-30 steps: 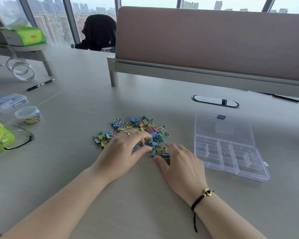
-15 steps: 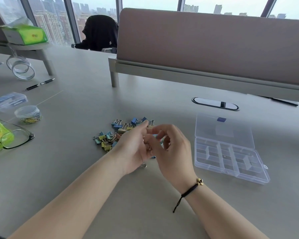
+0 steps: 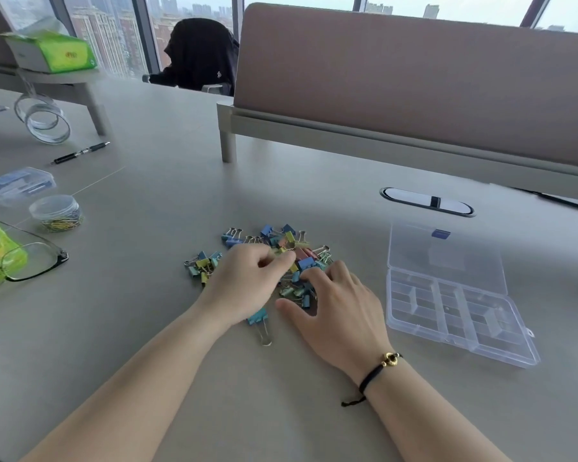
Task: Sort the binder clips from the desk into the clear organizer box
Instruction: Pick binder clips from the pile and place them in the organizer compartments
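The heap of small coloured metal binder clips [image 3: 281,258] (blue, teal, yellow, pink, with silver wire handles) sits mid-desk on the pale grey desktop [image 3: 147,311], and the clear plastic compartment organizer box [image 3: 454,315] lies open just to its right, lid flipped back, cells looking empty as far as I can tell. Left hand [image 3: 244,288] is down on the pile with its fingers curled in, thumb and forefinger seemingly nipping at a clip, though I can't tell if it actually has one. Right hand [image 3: 337,305] rests on the near right edge of the heap, fingers spread and fairly relaxed, touching clips but not gripping anything. One teal clip with long wire handles [image 3: 259,323] lies by itself just beside the left wrist. These things are probably light, rigid and a bit slick, and the wire loops tend to snag each other in a heap, so I'd pinch one by the painted body or pull it out by a single handle rather than scoop.
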Demonstrator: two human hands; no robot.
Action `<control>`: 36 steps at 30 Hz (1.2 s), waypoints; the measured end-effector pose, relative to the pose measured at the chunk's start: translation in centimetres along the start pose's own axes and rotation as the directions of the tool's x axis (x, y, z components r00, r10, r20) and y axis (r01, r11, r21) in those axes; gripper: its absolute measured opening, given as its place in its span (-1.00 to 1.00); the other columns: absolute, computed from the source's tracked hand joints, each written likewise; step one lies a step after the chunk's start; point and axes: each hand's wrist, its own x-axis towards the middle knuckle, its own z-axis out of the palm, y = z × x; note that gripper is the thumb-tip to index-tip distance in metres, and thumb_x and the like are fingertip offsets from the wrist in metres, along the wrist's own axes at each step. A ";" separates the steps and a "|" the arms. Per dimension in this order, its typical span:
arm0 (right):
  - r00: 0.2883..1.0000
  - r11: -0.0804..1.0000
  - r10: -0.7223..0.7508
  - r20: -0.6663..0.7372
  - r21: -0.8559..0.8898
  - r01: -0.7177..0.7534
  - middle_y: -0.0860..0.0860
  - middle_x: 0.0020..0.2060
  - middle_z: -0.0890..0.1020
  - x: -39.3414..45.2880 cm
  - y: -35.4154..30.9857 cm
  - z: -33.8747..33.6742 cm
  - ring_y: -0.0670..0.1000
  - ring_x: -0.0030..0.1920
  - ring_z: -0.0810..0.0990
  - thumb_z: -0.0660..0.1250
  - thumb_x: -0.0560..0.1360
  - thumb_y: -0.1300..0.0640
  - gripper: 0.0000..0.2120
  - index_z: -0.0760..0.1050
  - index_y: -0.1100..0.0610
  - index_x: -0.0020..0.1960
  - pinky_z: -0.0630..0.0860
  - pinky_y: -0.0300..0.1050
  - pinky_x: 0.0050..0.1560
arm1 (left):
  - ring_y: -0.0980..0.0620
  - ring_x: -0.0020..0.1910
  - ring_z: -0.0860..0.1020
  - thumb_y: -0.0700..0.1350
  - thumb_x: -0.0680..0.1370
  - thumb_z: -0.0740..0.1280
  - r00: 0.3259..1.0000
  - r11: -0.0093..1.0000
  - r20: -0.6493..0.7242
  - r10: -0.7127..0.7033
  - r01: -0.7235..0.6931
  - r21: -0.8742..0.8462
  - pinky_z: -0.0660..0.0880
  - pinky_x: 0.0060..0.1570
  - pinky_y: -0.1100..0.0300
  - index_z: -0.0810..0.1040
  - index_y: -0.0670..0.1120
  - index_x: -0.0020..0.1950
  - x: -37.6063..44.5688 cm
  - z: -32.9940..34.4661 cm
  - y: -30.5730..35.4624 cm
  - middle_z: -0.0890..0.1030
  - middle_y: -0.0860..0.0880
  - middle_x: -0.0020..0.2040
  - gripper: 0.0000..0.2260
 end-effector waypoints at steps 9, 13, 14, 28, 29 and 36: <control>0.992 0.994 -0.105 -0.066 -0.040 0.103 -0.02 -0.13 0.47 1.0 -0.4 0.6 0.09 -0.21 0.54 0.05 0.41 -0.19 -0.60 0.45 -0.05 0.11 0.24 -0.14 -0.34 | -0.04 -0.38 0.49 0.17 0.65 0.03 0.962 0.889 -0.153 0.226 -0.139 0.436 0.33 -0.45 0.15 0.30 0.01 -0.31 -1.0 3.3 -0.5 0.44 0.06 -0.45 -0.60; 0.991 0.994 -0.110 -0.079 -0.029 0.109 0.00 -0.12 0.47 0.8 -0.1 1.0 0.10 -0.18 0.52 0.21 0.46 -0.15 -0.73 0.43 0.04 -0.03 0.30 -0.12 -0.31 | -0.11 -0.37 0.54 0.13 0.67 0.02 0.949 0.777 -0.169 0.265 -0.107 0.620 0.17 -0.49 0.19 0.28 0.04 -0.22 -0.7 3.1 -0.9 0.41 0.05 -0.40 -0.69; 0.991 0.993 -0.113 -0.076 -0.030 0.111 0.00 -0.12 0.47 0.7 0.0 1.0 0.09 -0.17 0.51 0.22 0.46 -0.15 -0.74 0.43 0.04 -0.04 0.33 -0.11 -0.29 | -0.11 -0.42 0.53 0.11 0.67 0.05 0.942 0.753 -0.173 0.286 -0.109 0.649 0.11 -0.51 0.21 0.28 0.03 -0.23 -0.8 3.0 -1.1 0.42 0.04 -0.43 -0.69; 0.993 0.995 -0.095 0.068 0.037 0.093 -0.07 0.09 0.42 0.2 0.2 0.2 0.04 0.11 0.47 0.10 0.47 -0.42 -0.53 0.40 -0.14 0.19 0.44 -0.06 0.12 | 0.09 -0.46 0.47 -0.03 0.65 0.15 0.818 0.943 -0.473 0.329 -0.315 0.111 0.32 -0.45 0.31 0.46 -0.12 -0.28 -0.7 1.5 -0.6 0.45 0.09 -0.49 -0.66; 0.993 0.994 -0.097 0.064 0.046 0.094 -0.08 0.07 0.42 0.2 0.2 0.1 0.04 0.09 0.47 0.11 0.46 -0.42 -0.55 0.42 -0.15 0.15 0.44 -0.06 0.10 | 0.07 -0.40 0.50 -0.03 0.64 0.15 0.821 0.950 -0.488 0.296 -0.304 0.066 0.33 -0.42 0.32 0.49 -0.15 -0.27 -0.7 1.4 -0.5 0.49 0.07 -0.47 -0.65; 0.987 0.987 -0.161 0.005 0.013 0.161 -0.07 -0.18 0.48 0.8 0.1 0.2 0.04 -0.18 0.50 0.15 0.52 -0.26 -0.66 0.34 0.02 -0.14 0.47 -0.06 -0.20 | 0.07 -0.45 0.45 -0.03 0.66 0.17 0.875 0.961 -0.432 0.219 -0.269 -0.057 0.31 -0.40 0.31 0.51 -0.15 -0.27 -0.6 2.1 -0.7 0.46 0.07 -0.49 -0.64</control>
